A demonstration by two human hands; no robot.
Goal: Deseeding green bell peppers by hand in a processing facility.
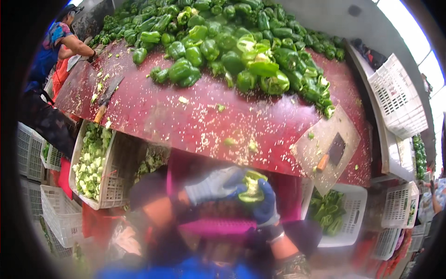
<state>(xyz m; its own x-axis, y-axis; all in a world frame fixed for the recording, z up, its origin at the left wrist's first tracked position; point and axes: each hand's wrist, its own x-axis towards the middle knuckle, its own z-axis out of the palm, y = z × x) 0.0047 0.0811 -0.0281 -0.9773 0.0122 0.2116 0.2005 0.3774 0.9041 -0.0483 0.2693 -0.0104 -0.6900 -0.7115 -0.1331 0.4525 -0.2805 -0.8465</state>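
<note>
A cut green bell pepper (252, 188), its pale core and inner wall showing, is held between my hands over a pink crate (219, 226) at the red table's near edge. My gloved right hand (266, 204) grips the pepper from the right side. My gloved left hand (221, 185) reaches in from the left, its blue fingertips at the pepper; the image is hazy there, and whether they grip it is unclear. Beyond, a large heap of green bell peppers (216, 45) covers the far part of the red table (195, 118), whose near part is strewn with seeds and scraps.
At right, a cleaver (331, 153) lies on a cutting board (303, 146), above a white crate (355, 216) of peppers. Another cleaver (108, 96) lies at left, above a crate (108, 174) of pepper cores. A person (59, 45) stands at the table's far left.
</note>
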